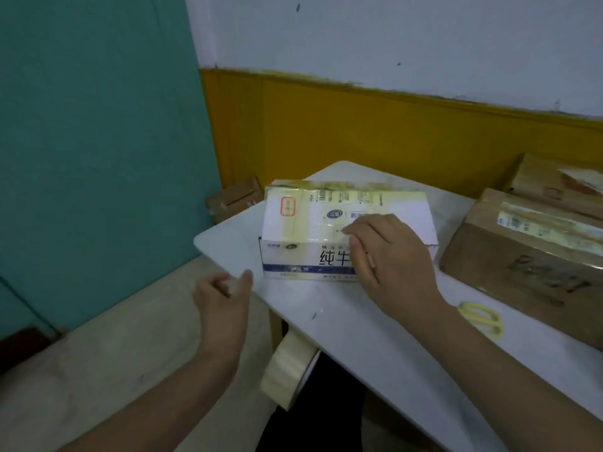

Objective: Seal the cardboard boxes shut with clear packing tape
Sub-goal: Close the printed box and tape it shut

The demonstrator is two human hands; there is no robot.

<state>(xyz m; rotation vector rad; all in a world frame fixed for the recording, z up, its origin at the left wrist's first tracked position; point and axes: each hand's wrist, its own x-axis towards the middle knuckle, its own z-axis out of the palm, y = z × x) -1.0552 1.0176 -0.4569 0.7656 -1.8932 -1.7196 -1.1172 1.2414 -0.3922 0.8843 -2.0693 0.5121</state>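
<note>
From the head camera I see a white printed box [326,230] lying near the far left corner of the pale table [359,327], its top crossed with yellowish tape; my right hand [388,256] lies over its near right part, fingers fairly straight, grip loose on nothing; my left hand [225,295] hovers off the table's left edge, fingers curled, though I cannot tell whether it pinches anything; a tape roll [287,370] sits below the table's near edge; two brown boxes [522,256] stand to the right, yellow scissors [483,316] near them.
</note>
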